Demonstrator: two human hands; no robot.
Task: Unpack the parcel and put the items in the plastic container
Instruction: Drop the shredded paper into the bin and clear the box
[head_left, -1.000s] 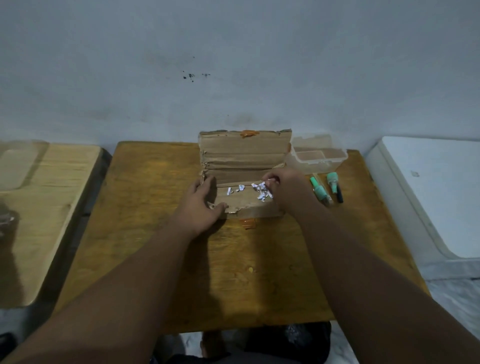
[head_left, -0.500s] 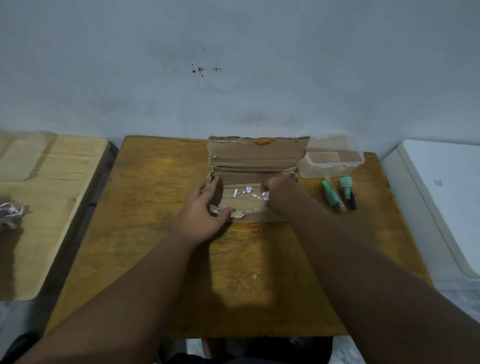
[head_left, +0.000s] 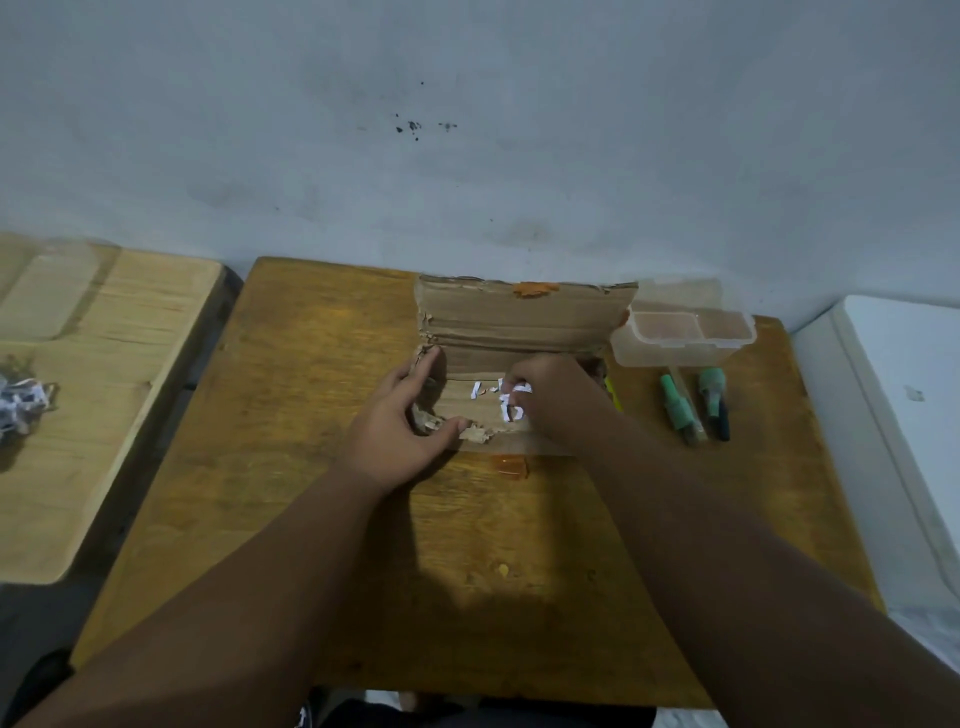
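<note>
At table centre, the opened parcel (head_left: 519, 332) lies flapped back. The left hand (head_left: 400, 426) pins its torn near edge, fingers spread; the right hand (head_left: 550, 400) pinches white paper scraps (head_left: 506, 402). Best lift slowly toward the plastic container (head_left: 680, 338) at two o'clock.

Table (head_left: 322, 519): we see varnished wood, faintly glossy.
Parcel (head_left: 524, 322): we note matt brown cardboard, torn rough at its edge.
Container (head_left: 680, 348): we read clear, smooth plastic.
Scraps (head_left: 511, 402): we take for white paper.
</note>
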